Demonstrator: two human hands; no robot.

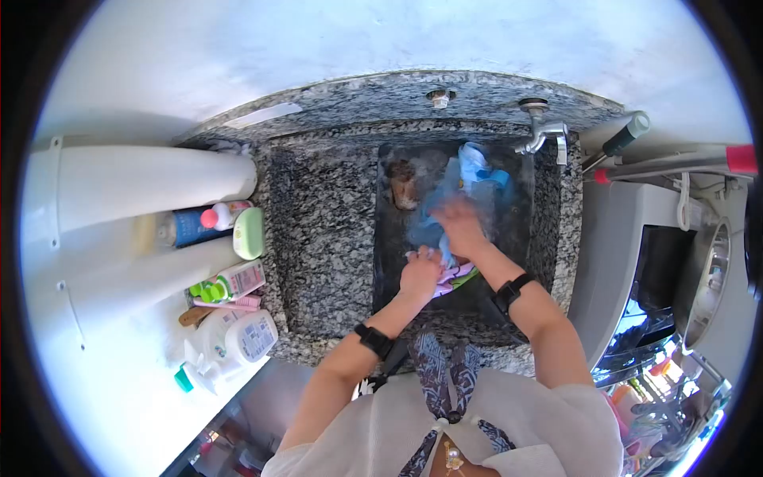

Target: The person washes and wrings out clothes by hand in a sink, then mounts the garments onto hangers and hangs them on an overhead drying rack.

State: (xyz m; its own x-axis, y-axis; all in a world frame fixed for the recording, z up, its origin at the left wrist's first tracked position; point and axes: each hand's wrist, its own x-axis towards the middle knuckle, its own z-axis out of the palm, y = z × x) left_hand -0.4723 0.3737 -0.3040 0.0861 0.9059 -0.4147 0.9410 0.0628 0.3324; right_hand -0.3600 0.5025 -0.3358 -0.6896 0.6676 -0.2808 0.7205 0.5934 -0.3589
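Observation:
Over the dark, water-filled basin [389, 278] of a granite sink, both arms reach in. My left hand [423, 270] has its fingers curled on a pink garment [455, 278] with a bit of green along it. My right hand [459, 226] lies against a light blue cloth [429, 233] in the water, its fingers blurred, so their closing is unclear. Farther back, a pale blue printed cloth [472, 161] bunches up near the tap side. A brown item [403, 184] rests at the back left of the basin, its kind unclear.
A metal tap [544, 137] juts over the back right of the basin. Left of the basin is a ribbed granite washboard slab [326, 238]. Detergent bottles [253, 337] and a pink brush [248, 303] line the left ledge. A white appliance [616, 262] stands on the right.

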